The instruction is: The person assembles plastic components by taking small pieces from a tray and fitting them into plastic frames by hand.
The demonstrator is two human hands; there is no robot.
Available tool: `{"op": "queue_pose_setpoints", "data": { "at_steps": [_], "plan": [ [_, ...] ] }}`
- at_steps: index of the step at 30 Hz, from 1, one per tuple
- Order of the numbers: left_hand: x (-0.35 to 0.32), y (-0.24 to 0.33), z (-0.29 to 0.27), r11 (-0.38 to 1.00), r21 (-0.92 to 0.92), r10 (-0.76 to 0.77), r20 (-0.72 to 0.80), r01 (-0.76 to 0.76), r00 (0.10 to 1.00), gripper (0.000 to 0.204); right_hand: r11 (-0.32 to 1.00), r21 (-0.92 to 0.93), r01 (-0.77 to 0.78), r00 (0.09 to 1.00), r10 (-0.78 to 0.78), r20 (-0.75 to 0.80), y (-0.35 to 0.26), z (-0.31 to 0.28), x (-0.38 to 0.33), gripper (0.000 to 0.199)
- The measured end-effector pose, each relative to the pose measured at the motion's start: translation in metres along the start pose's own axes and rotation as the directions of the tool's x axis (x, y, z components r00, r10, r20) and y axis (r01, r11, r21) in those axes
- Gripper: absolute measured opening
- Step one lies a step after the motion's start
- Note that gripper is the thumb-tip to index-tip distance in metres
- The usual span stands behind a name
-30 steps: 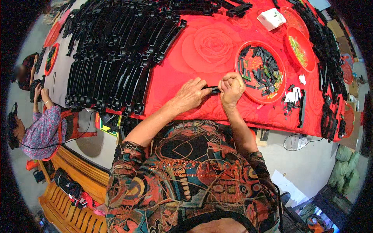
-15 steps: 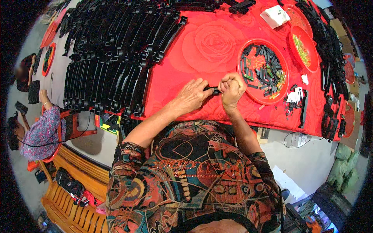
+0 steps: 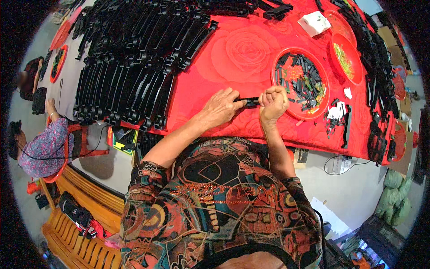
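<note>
Fingers point(image 3: 233, 102) of the left hand point(image 3: 219, 109) and right hand point(image 3: 273, 102) pinch a small black plastic part point(image 3: 247, 101) above the red surface point(image 3: 233, 54).

Over a red rose-patterned tablecloth point(image 3: 242, 54), a left hand point(image 3: 219, 107) and right hand point(image 3: 272, 102) gripped a small black plastic piece point(image 3: 248, 101) between them, near a red tray of parts point(image 3: 301, 83); stacked black strips point(image 3: 134, 67) lay far left.
</note>
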State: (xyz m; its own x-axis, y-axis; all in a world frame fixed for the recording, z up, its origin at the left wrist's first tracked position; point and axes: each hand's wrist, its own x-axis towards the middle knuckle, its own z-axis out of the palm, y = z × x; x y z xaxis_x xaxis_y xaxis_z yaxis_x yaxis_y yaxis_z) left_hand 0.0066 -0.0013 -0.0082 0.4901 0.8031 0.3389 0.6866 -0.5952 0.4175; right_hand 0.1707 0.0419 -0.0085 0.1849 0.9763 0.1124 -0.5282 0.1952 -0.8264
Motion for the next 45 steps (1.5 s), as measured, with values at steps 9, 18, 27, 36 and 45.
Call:
{"op": "queue_pose_setpoints", "data": {
  "at_steps": [9,18,27,36,45],
  "plan": [
    [-0.003,-0.001,0.001,1.0,-0.002,0.015,-0.08,-0.015,0.997,0.021,0.877,-0.475,0.073,0.992,-0.016,0.123,-0.063,0.019,0.002,0.018],
    [-0.003,-0.001,0.006,0.998,0.048,0.036,-0.152,-0.029,0.988,0.005,0.335,-0.932,0.135,0.917,0.315,0.246,-0.032,-0.003,-0.02,0.024],
    [-0.008,-0.005,-0.001,0.997,-0.079,0.017,-0.119,-0.027,0.993,0.016,0.647,-0.52,-0.558,0.752,0.659,0.013,-0.04,-0.005,-0.013,0.024],
    [-0.001,-0.005,-0.004,0.987,-0.151,-0.062,-0.1,0.047,0.993,0.018,0.696,-0.651,-0.304,0.848,0.508,0.148,-0.039,-0.002,-0.016,0.022],
    [0.025,-0.008,-0.004,0.92,-0.315,-0.233,0.038,0.233,0.972,0.019,0.685,-0.659,-0.313,0.846,0.516,0.135,-0.036,-0.004,-0.014,0.021]
  ]
}}
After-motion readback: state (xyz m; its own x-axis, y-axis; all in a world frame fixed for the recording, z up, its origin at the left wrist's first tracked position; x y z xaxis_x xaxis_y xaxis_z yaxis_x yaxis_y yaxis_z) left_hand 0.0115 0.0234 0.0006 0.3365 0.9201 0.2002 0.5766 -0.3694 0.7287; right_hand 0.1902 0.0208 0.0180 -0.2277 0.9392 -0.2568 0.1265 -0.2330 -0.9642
